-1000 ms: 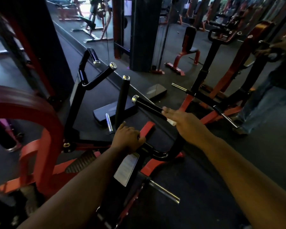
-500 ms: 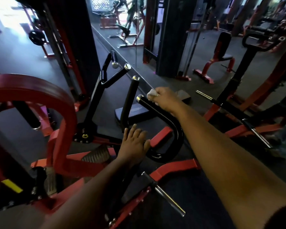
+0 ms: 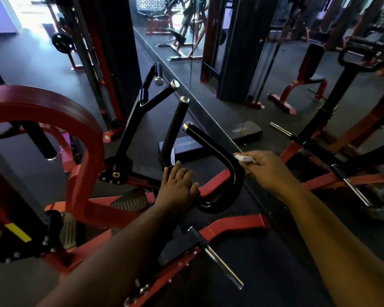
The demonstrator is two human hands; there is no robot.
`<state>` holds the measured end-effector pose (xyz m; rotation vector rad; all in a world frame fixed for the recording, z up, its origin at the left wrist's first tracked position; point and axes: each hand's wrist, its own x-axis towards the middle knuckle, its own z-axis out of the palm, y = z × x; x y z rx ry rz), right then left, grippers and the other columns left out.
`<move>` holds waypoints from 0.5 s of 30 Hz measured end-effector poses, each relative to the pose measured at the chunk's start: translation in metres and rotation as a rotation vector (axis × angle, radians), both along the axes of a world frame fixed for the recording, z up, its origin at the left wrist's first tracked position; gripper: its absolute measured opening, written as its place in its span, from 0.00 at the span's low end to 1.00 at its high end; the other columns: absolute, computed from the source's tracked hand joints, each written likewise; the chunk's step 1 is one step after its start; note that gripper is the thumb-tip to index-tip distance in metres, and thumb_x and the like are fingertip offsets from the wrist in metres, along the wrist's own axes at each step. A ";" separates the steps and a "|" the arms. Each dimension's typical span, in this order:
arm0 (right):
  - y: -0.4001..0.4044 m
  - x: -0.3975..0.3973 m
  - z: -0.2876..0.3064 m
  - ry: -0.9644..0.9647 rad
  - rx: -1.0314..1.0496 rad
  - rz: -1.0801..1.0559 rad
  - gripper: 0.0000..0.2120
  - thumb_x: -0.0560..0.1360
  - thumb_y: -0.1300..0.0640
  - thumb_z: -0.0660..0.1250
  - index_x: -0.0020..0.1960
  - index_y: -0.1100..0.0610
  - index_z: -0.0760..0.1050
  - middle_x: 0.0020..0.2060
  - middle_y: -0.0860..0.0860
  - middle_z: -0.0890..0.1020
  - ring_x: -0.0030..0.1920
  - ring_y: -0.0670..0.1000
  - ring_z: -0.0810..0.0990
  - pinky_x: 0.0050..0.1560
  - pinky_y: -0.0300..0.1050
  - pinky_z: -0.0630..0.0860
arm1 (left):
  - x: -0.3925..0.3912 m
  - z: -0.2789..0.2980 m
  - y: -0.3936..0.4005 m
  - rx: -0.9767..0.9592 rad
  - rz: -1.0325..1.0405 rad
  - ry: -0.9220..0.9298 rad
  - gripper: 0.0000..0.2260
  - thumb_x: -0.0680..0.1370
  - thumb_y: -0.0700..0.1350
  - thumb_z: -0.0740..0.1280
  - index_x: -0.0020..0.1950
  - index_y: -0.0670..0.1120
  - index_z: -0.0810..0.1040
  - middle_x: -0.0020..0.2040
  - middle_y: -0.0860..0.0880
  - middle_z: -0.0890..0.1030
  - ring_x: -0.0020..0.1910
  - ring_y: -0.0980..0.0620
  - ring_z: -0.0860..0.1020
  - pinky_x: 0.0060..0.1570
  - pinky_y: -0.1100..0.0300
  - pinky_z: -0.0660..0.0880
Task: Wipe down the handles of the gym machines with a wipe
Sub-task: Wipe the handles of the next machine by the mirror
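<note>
Two hands in view, one wipe, four black handles counted on nearest machine. Left hand (image 3: 177, 185) laid flat on black crossbar at base of handles, fingers straight and pressed side by side, thumb out toward red frame (image 3: 84, 138). Right hand (image 3: 268, 171) pinching small white wipe (image 3: 244, 157) between thumb and fingertips, remaining fingers curled; wipe touching outer side of curved handle (image 3: 211, 144) just above its bend. Long axis of that handle running from chrome cap at upper left down to lower right, then hooking under toward left hand; cap end pointing up and away from wearer. Straight handle (image 3: 175, 127) standing beside it, nearly upright, tilted slightly right, chrome cap on top. Forked pair of handles (image 3: 153, 94) farther left, both caps pointing up-right. Two chrome pegs noted: one (image 3: 222, 264) below hands, one (image 3: 355, 191) at right. No brand or legible writing found; yellow sticker (image 3: 18, 232) at lower left, unreadable.
</note>
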<state>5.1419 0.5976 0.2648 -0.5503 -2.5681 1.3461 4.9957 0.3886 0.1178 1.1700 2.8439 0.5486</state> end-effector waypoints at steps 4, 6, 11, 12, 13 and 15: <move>0.005 -0.013 0.013 -0.009 0.148 -0.081 0.11 0.81 0.52 0.67 0.47 0.57 0.84 0.37 0.52 0.85 0.37 0.46 0.80 0.45 0.47 0.77 | -0.003 0.009 0.001 -0.065 -0.040 -0.035 0.30 0.81 0.62 0.45 0.79 0.50 0.64 0.80 0.48 0.63 0.83 0.47 0.44 0.79 0.41 0.37; -0.007 -0.047 0.024 0.093 0.337 -0.120 0.09 0.82 0.55 0.65 0.61 0.53 0.80 0.47 0.47 0.83 0.45 0.45 0.78 0.47 0.43 0.73 | -0.005 0.014 0.000 -0.083 -0.067 -0.041 0.25 0.85 0.59 0.49 0.79 0.50 0.64 0.80 0.47 0.62 0.83 0.47 0.43 0.79 0.40 0.36; -0.053 -0.134 0.022 0.100 0.721 0.070 0.12 0.81 0.60 0.64 0.64 0.55 0.72 0.52 0.55 0.81 0.49 0.54 0.80 0.46 0.51 0.76 | -0.006 0.014 -0.008 -0.064 -0.117 -0.045 0.25 0.86 0.59 0.49 0.79 0.49 0.65 0.80 0.48 0.64 0.83 0.48 0.43 0.79 0.41 0.36; -0.058 -0.142 0.019 0.070 0.779 0.108 0.09 0.81 0.60 0.64 0.60 0.55 0.74 0.49 0.55 0.82 0.48 0.56 0.82 0.46 0.53 0.78 | -0.007 0.013 -0.010 -0.060 -0.132 -0.038 0.25 0.86 0.59 0.49 0.78 0.49 0.65 0.79 0.48 0.64 0.83 0.48 0.44 0.79 0.41 0.37; -0.062 -0.143 0.019 0.042 0.810 0.150 0.07 0.81 0.58 0.63 0.58 0.53 0.77 0.47 0.55 0.82 0.47 0.57 0.82 0.46 0.53 0.78 | -0.007 0.013 -0.011 -0.059 -0.145 -0.031 0.25 0.86 0.60 0.49 0.77 0.49 0.66 0.78 0.48 0.65 0.83 0.48 0.44 0.80 0.41 0.38; -0.063 -0.134 0.018 0.046 0.841 0.220 0.09 0.82 0.57 0.62 0.58 0.53 0.80 0.48 0.55 0.83 0.48 0.58 0.82 0.46 0.50 0.76 | -0.009 0.013 -0.014 -0.066 -0.170 -0.026 0.25 0.86 0.60 0.49 0.77 0.49 0.67 0.78 0.49 0.65 0.83 0.49 0.44 0.80 0.40 0.38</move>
